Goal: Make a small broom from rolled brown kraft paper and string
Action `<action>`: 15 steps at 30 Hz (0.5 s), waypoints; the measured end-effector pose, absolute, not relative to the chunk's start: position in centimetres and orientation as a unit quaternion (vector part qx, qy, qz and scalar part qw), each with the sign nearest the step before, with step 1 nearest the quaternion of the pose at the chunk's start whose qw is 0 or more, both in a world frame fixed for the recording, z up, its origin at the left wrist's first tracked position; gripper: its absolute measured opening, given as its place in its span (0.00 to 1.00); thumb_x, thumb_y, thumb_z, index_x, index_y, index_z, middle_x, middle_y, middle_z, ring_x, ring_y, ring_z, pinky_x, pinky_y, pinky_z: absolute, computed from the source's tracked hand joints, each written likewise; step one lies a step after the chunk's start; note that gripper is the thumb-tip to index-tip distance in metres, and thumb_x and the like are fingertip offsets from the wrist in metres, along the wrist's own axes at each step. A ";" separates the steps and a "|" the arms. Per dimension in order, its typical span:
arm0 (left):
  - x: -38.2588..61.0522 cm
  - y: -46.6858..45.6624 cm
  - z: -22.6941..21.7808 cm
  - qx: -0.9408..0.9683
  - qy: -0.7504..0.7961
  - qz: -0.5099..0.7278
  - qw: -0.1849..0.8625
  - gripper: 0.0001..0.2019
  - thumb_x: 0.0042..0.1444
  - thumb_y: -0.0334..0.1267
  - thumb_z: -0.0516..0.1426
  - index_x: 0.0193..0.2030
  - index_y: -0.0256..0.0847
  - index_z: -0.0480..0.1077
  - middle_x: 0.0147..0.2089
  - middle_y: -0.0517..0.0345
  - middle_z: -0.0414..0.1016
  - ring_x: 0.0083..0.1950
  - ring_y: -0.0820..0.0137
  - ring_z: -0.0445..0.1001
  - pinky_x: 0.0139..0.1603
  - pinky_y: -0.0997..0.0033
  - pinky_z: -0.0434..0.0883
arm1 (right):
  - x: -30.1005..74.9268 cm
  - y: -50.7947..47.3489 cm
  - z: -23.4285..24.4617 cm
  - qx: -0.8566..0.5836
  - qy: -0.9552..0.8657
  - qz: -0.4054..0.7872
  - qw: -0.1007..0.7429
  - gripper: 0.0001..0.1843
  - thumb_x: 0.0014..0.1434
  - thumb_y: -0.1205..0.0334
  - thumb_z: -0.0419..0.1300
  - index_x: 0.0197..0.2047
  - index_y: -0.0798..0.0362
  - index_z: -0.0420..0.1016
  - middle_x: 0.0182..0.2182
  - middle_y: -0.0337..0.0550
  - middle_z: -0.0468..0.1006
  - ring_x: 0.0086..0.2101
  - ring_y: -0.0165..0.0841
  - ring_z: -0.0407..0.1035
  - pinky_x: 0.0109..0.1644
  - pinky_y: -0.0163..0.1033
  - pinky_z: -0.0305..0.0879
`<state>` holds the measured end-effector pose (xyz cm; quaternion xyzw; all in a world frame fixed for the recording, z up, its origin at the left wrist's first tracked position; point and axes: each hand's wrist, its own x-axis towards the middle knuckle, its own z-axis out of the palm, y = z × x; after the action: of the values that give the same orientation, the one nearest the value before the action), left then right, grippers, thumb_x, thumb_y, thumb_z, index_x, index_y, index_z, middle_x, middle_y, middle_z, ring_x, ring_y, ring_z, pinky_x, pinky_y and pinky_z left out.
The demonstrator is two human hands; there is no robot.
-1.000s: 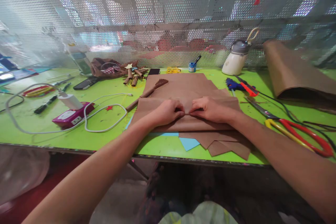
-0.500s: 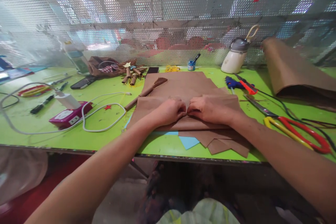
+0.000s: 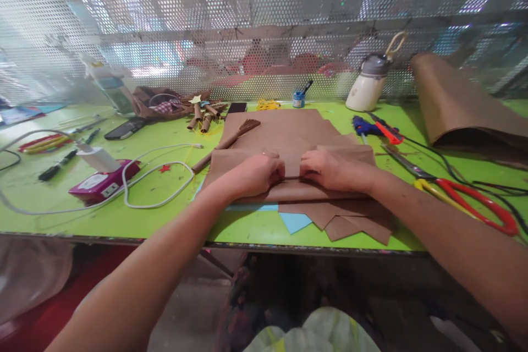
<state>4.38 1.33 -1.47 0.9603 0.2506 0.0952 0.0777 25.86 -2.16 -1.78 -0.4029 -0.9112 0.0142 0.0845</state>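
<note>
A sheet of brown kraft paper [image 3: 292,188] lies before me, its near part folded over into a band with a crease line between my hands. My left hand [image 3: 264,173] is closed on the fold, fingers curled and pressed on the paper. Opposite it, a short gap away, my right hand [image 3: 319,169] grips the same fold, its fingertips bent down onto it. More brown paper sheets [image 3: 355,226] and a light blue sheet [image 3: 295,221] stick out underneath. A rolled paper stick with a fringed end [image 3: 235,137] lies at the left, partly behind the fold.
Scissors [image 3: 474,201], a red cutter [image 3: 388,129] and a blue glue gun [image 3: 365,125] lie at right. A white bottle [image 3: 367,85] and a small blue jar [image 3: 298,99] stand behind. At left are a purple power socket [image 3: 103,182], a white cable [image 3: 159,206] and a phone [image 3: 125,128].
My hands have slid apart along the fold, the left one leftward and the right one slightly rightward, baring more of the crease between them. The view has shifted slightly.
</note>
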 end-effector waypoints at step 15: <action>3.7 0.2 -0.1 0.967 0.237 0.052 0.080 0.08 0.55 0.28 0.50 0.35 0.37 0.70 0.35 0.55 0.68 0.33 0.71 0.67 0.34 0.73 0.61 | 25.8 -3.5 -1.5 -0.412 -0.910 -0.024 0.034 0.03 0.55 0.70 0.54 0.31 0.54 0.68 0.32 0.43 0.70 0.28 0.30 0.60 0.28 0.35 0.49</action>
<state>3.69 0.20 -0.06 0.9668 0.2373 0.0519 0.0798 25.79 -3.46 -1.48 -0.4118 -0.9103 -0.0237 0.0345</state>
